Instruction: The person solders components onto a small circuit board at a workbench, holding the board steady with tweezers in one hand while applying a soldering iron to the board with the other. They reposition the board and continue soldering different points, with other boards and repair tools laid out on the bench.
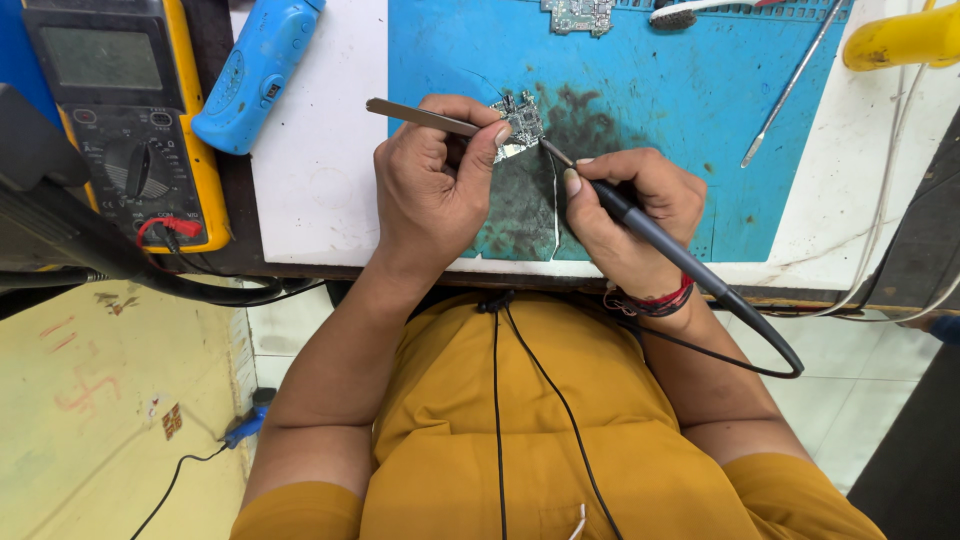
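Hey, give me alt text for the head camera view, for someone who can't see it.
Seen from above, a person's left hand holds tweezers against a small circuit board while the right hand touches a soldering iron tip to it, over a stained blue work mat. A yellow multimeter sits far left.

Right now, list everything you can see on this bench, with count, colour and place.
small circuit board: one, silver-green, on the mat between both hands
tweezers: one, metal, in the left hand
soldering iron: one, dark, in the right hand
work mat: one, blue, bench centre
second circuit board: one, green, mat's top edge
multimeter: one, yellow-black, far left
blue tool: one, beside the multimeter
metal rod: one, mat's right side
left hand: one, gripping the tweezers
right hand: one, gripping the iron
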{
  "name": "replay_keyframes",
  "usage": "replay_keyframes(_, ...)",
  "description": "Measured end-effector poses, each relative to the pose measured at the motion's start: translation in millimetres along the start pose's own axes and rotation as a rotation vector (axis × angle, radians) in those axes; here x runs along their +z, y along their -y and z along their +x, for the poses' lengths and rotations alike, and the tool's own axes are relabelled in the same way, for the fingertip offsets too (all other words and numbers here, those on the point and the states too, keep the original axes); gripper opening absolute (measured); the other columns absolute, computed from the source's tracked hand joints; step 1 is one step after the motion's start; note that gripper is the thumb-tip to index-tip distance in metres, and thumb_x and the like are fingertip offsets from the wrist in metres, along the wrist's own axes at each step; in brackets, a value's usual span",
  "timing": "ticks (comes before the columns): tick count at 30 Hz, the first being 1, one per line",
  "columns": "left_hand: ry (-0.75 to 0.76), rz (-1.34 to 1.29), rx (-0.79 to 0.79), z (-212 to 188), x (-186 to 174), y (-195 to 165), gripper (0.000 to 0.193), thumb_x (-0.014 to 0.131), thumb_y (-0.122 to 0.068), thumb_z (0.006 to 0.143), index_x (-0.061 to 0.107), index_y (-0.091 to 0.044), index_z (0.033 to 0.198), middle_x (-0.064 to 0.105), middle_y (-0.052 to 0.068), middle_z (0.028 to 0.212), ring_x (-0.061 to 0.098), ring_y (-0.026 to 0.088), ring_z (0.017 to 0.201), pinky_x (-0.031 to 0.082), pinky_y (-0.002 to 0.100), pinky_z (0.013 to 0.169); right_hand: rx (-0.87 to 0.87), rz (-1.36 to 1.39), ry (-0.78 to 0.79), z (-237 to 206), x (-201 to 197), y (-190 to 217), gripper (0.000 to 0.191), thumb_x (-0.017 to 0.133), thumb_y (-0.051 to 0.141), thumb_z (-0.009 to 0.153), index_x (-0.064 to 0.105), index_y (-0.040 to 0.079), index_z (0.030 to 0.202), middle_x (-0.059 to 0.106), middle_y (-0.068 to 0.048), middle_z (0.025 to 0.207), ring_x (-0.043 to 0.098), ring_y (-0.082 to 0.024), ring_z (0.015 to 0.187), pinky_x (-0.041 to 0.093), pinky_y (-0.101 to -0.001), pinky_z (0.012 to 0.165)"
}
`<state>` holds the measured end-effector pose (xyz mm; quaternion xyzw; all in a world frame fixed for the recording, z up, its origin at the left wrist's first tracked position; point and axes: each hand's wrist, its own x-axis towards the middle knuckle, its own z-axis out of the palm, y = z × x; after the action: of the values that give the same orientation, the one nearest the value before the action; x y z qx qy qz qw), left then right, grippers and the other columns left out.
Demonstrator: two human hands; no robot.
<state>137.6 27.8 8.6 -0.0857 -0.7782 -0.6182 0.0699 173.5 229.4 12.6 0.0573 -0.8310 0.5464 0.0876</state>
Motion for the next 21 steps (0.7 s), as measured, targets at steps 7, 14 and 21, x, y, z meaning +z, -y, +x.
replay_keyframes(7,0.001,-0.009,-0.018,0.3,0.4,-2.2,0.007,0.070,-0.009,0.107,0.066,-0.003,0.106,0.066,-0.001,0.076,0.057,0.003,0.062,0.042,0.020,0.054,-0.003,0.009,0.003,0.4,-1.9,0.5,0.010,0.078,0.000,0.098,0.069,0.001,0.102,0.069,-0.003,0.081,0.058,-0.003,0.063,0.044,-0.0192,0.058)
replay_keyframes(14,-0.001,-0.009,-0.012,0.2,0.8,-2.6,0.007,0.070,-0.009,0.107,0.065,-0.003,0.106,0.067,-0.001,0.077,0.058,0.003,0.063,0.043,0.020,0.055,-0.003,0.000,0.002,0.6,-2.3,1.0,0.011,0.079,0.001,0.098,0.069,0.001,0.102,0.068,-0.003,0.080,0.057,-0.003,0.063,0.043,-0.0196,0.058)
replay_keyframes(21,0.003,-0.011,-0.009,0.9,0.8,-1.0,0.007,0.070,-0.009,0.107,0.066,-0.004,0.105,0.066,-0.001,0.076,0.058,0.003,0.063,0.042,0.020,0.054,-0.022,-0.002,0.002,0.0,-2.2,-0.9,0.011,0.079,0.000,0.099,0.069,0.001,0.102,0.069,-0.003,0.080,0.059,-0.004,0.065,0.045,-0.0196,0.060)
